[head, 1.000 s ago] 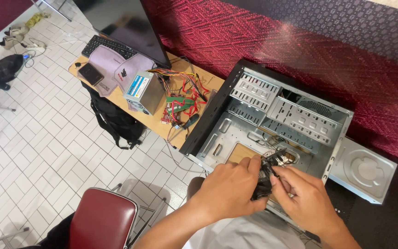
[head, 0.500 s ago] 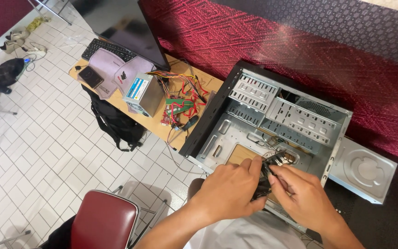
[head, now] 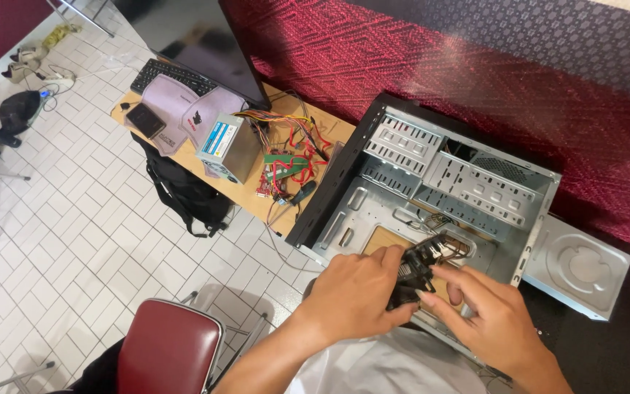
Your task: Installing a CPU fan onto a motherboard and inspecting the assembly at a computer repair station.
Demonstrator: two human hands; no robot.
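Gripping black part [head: 411, 271], prob. fan, btwn left hand [head: 355, 292], right hand [head: 490, 317] fingers.

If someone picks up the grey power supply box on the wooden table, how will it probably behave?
The power supply box looks like a metal-walled block, so it is probably stiff and fairly heavy for its size. It sits flat, so it is unlikely to roll. Its bundle of coloured wires is floppy and spreads over the table, so it may drag or snag.
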